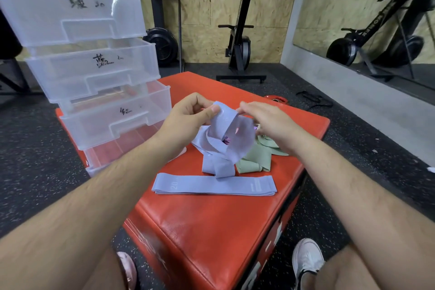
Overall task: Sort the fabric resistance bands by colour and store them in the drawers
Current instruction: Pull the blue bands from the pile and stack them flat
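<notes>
My left hand (188, 117) pinches the top of a lilac-blue fabric band (231, 134), lifting it as an open loop above the pile. My right hand (270, 125) touches the same band's far edge with spread fingers. Below lie more lilac-blue bands (216, 167), and a flat stack of them (211, 185) rests nearer to me. Pale green bands (256, 160) lie to the right of the pile, partly under my right wrist. A bit of pink shows inside the pile. The clear plastic drawer unit (94, 73) stands at the left, its drawers pulled out stepwise, each with a handwritten label.
Everything sits on a red padded box (211, 231) on black speckled floor. Rowing machines (240, 30) stand against the wooden wall behind. A mirror is at the right. My knees and shoes (306, 259) are at the box's near corner.
</notes>
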A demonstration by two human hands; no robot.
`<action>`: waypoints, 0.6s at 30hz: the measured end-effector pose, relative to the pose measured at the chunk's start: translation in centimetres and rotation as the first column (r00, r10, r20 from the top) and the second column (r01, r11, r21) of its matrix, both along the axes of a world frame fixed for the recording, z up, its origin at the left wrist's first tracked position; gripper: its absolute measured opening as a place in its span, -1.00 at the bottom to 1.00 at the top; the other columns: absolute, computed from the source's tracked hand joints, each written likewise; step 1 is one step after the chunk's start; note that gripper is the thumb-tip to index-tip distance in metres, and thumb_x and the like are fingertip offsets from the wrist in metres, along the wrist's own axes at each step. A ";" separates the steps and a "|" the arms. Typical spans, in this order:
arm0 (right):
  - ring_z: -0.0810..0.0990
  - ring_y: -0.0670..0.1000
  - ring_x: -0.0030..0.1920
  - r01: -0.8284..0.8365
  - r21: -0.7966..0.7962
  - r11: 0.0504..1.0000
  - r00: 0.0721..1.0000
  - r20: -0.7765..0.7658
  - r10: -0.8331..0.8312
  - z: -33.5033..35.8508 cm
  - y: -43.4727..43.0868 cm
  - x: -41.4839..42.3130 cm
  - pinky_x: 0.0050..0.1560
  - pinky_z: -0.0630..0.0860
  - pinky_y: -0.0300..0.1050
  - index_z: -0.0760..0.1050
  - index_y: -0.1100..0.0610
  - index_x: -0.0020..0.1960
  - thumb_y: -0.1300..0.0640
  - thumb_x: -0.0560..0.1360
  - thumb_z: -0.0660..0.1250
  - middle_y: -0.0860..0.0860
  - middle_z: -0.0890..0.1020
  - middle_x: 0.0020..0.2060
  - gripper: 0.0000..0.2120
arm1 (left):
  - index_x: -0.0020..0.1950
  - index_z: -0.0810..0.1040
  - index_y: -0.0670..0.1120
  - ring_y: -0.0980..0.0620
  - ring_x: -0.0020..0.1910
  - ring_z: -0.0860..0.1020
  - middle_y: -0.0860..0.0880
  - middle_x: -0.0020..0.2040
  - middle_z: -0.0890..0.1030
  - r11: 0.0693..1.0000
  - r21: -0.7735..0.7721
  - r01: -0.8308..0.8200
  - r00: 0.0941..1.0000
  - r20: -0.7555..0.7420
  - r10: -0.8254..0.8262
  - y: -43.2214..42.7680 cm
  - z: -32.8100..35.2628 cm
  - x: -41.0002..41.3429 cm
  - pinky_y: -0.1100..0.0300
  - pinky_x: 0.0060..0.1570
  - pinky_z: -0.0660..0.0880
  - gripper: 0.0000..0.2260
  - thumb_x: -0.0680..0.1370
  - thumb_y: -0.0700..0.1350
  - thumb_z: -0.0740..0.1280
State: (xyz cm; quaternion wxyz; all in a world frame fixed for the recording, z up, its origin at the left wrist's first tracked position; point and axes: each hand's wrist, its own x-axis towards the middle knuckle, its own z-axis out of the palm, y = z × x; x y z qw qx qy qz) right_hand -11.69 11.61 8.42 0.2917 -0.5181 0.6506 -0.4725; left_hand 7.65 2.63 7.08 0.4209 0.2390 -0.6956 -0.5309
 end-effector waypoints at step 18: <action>0.61 -0.04 -0.14 0.092 -0.276 0.957 0.958 0.286 -0.010 0.2 -0.3 1.6 -0.18 0.51 -0.17 0.51 0.14 0.17 0.21 0.55 0.41 0.03 0.67 -0.15 -0.79 | -0.13 0.50 -0.13 -0.17 0.06 0.60 -0.31 0.07 0.60 0.998 -0.056 0.005 0.999 -0.039 -0.007 1.1 0.6 -0.5 -0.23 0.19 0.50 -0.80 0.49 -0.06 0.46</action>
